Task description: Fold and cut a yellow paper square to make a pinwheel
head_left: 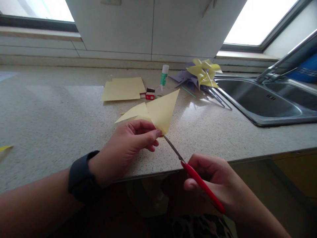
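My left hand (133, 140) pinches a piece of yellow paper (162, 110) between thumb and fingers, above the front part of the counter. Cuts divide the paper into flaps, one rising to a point at the upper right and another spreading left. In my right hand (213, 178) is a pair of scissors (201, 185) with red handles. Their metal blades point up and left, and the tips meet the paper's lower edge beside my left thumb. Whether the blades have paper between them is hard to make out.
Yellow sheets (123, 89) lie behind, with a small red box (150, 94) and a glue stick (164, 75) beside them. Yellow and purple paper pinwheels (205, 72) on sticks rest near the steel sink (262, 122). A yellow scrap (5, 148) lies far left on the speckled counter (61, 122).
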A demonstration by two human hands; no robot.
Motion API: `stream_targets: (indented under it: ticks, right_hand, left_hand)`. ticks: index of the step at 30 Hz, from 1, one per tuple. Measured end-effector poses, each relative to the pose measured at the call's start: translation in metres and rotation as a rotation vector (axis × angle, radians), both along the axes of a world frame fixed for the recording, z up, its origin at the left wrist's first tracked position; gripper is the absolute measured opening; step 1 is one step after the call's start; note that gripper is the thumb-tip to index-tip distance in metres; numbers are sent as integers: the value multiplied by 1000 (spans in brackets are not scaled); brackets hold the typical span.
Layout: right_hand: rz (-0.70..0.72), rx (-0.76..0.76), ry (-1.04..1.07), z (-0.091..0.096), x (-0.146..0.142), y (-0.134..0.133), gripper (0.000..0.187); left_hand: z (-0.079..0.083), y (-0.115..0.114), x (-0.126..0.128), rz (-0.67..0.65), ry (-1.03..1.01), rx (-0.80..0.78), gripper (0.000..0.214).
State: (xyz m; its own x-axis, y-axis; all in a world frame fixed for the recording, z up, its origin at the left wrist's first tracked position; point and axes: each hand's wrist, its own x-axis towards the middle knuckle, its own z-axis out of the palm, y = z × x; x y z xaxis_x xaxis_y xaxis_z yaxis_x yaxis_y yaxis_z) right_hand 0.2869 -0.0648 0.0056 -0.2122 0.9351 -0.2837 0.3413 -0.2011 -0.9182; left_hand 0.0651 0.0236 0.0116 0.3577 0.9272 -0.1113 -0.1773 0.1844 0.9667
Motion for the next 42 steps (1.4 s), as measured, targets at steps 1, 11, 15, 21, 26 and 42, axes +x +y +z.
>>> stream_targets:
  ticks: [1, 11, 15, 21, 26, 42]
  right_hand:
    - [0, 1, -1, 0, 0, 0, 36]
    - [-21, -42, 40, -1, -2, 0, 36]
    - [-16, -46, 39, -1, -2, 1, 35]
    - [-19, -7, 16, 0, -2, 2, 35]
    - [-12, -17, 37, 2, -3, 1, 36]
    - [-40, -33, 29, 1, -3, 2, 40]
  left_hand:
    - [0, 0, 0, 0, 4, 4, 7]
    - [-2, -1, -2, -22, -3, 40, 6]
    - [-1, 0, -2, -26, 2, 43, 5]
    - [1, -1, -2, -27, 10, 30, 5]
    - [0, -2, -2, -11, 10, 32, 8]
    - [0, -1, -3, -26, 14, 37, 9]
